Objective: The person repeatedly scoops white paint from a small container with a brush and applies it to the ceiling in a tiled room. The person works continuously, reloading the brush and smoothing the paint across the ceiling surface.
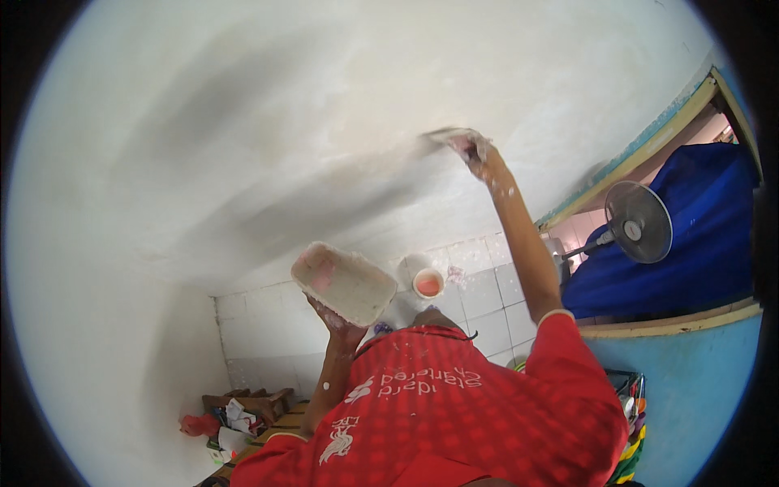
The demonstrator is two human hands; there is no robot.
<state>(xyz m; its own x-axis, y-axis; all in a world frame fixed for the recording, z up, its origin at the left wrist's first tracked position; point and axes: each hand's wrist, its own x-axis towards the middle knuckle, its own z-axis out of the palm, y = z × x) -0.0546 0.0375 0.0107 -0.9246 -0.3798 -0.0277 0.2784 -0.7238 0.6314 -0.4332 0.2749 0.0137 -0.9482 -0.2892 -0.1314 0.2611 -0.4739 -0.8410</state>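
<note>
Right hand (pixel 479 158) clamps a trowel (pixel 450 136) against the wall (pixel 243 122) at 1 o'clock, left hand (pixel 341 325) grips the plaster tray (pixel 345 284) at centre; grey unsmoothed streaks remain.

Tiled floor (pixel 487 296), pale square tiles. Standing on it: a small bucket (pixel 428 282) with pinkish contents. At the wall corner: wooden pieces (pixel 260 400), a red item (pixel 197 424), crumpled white scraps (pixel 237 415).

One white rectangular plaster tray (pixel 344 282), one flat plastering trowel (pixel 454 136) (blurred against the wall), one small round cup (pixel 428 283), one grey standing fan (pixel 639 221).
</note>
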